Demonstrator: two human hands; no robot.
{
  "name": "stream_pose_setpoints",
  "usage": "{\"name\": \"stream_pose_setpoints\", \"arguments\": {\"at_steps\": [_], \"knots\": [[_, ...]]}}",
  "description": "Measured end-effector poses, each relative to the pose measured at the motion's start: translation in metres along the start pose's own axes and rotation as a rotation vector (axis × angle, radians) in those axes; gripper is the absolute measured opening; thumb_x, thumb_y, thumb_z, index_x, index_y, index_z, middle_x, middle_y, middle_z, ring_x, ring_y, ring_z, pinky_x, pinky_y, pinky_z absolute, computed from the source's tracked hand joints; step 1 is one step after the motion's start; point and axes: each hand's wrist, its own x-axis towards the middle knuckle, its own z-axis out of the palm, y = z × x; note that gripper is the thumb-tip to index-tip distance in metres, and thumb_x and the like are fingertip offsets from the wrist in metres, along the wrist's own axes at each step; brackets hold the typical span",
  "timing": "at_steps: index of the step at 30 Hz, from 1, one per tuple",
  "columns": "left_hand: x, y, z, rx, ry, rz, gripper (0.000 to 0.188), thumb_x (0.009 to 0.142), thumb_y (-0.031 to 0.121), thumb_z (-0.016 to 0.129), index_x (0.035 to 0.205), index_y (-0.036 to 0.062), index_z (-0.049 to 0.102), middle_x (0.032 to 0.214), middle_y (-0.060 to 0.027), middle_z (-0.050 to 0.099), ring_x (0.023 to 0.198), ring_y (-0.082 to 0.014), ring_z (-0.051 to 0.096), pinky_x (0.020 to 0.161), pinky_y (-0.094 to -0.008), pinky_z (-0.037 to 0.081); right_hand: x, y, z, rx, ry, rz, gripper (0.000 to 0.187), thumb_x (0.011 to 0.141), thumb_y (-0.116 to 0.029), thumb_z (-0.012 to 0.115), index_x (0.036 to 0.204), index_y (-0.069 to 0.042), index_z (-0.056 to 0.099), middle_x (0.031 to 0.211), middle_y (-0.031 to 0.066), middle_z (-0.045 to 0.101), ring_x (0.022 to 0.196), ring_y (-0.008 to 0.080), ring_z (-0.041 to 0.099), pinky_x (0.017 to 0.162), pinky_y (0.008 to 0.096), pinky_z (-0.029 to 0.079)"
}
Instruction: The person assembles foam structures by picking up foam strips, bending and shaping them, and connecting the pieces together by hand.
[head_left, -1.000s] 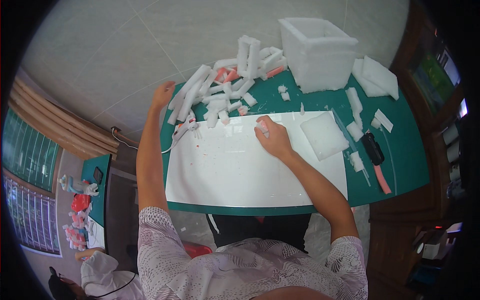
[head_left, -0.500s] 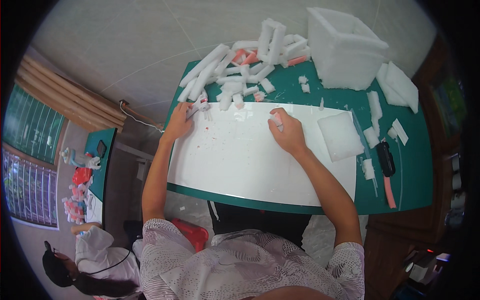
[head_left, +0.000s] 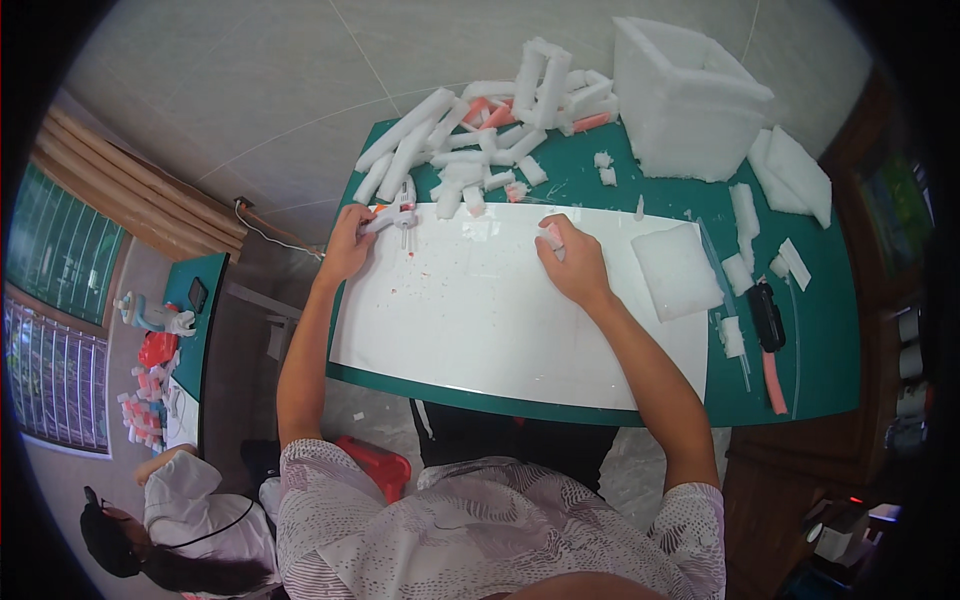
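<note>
My left hand (head_left: 348,245) is closed around the grip of a white glue gun (head_left: 404,212) at the far left edge of a white board (head_left: 480,320). The gun's nozzle end lies close to the foam pile. Over the far middle of the board, my right hand (head_left: 580,265) pinches a small pink-and-white foam piece (head_left: 553,237), partly hidden by the fingers. Small red and pink crumbs are scattered on the board between both hands. A square white foam slab (head_left: 677,272) lies on the board to the right of my right hand.
Foam strips (head_left: 410,140) are heaped along the far edge of the green table (head_left: 480,398). A big white foam box (head_left: 680,110) stands at the far right. Right of the board lie a black-handled tool (head_left: 767,315) and clear sticks. A person (head_left: 200,510) sits at another table, lower left.
The glue gun has turned in my left hand, so that its body shows more plainly, and the hand has shifted slightly. My right hand keeps its place with the foam piece.
</note>
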Motion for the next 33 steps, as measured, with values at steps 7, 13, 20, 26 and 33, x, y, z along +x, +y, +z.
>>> {"name": "stream_pose_setpoints", "arguments": {"at_steps": [7,13,20,26,33], "knots": [[-0.006,0.02,-0.004,-0.044,-0.046,-0.041,0.034,0.08,-0.012,0.063,0.109,0.0042,0.055,0.115,-0.009,0.05,0.102,-0.0223,0.056,0.084,-0.0286,0.046,0.0,0.003,0.0,-0.022,-0.01,0.018,0.02,0.088,-0.016,0.062,0.104,-0.005,0.058,0.09,0.019,0.069,0.084,0.0379,0.066,0.074,0.0413,0.051],[-0.022,0.016,-0.005,-0.076,-0.075,-0.088,0.035,0.08,-0.013,0.062,0.109,0.0059,0.055,0.114,-0.0069,0.05,0.1,-0.0188,0.054,0.083,-0.0274,0.044,0.001,0.002,0.002,-0.029,-0.022,0.014,0.021,0.088,-0.017,0.063,0.104,-0.005,0.058,0.092,0.0191,0.069,0.086,0.0379,0.066,0.076,0.0415,0.051],[-0.024,0.016,-0.013,-0.03,-0.097,0.034,0.037,0.08,-0.008,0.063,0.113,0.0071,0.057,0.129,-0.0114,0.051,0.113,-0.0273,0.054,0.097,-0.0332,0.043,0.0,0.005,0.004,-0.031,-0.022,0.027,0.021,0.088,-0.018,0.063,0.105,-0.006,0.058,0.094,0.0189,0.069,0.09,0.0382,0.067,0.078,0.0411,0.051],[-0.014,0.102,0.013,0.133,0.177,0.305,0.04,0.081,0.002,0.067,0.12,0.009,0.061,0.137,-0.015,0.048,0.119,-0.0331,0.051,0.099,-0.0391,0.043,0.006,-0.006,-0.01,0.049,-0.11,0.187,0.023,0.088,-0.021,0.065,0.106,-0.007,0.059,0.082,0.0127,0.067,0.07,0.023,0.063,0.068,0.0331,0.05],[-0.007,0.223,0.092,-0.005,-0.207,0.485,0.065,0.078,0.017,0.076,0.139,0.0118,0.052,0.144,-0.0189,0.043,0.107,-0.0322,0.057,0.089,-0.0394,0.05,-0.004,0.007,-0.01,1.207,-0.478,0.6,0.027,0.091,-0.019,0.056,0.117,-0.012,0.054,0.102,0.0006,0.058,0.084,0.0102,0.053,0.065,0.0263,0.043]]}}
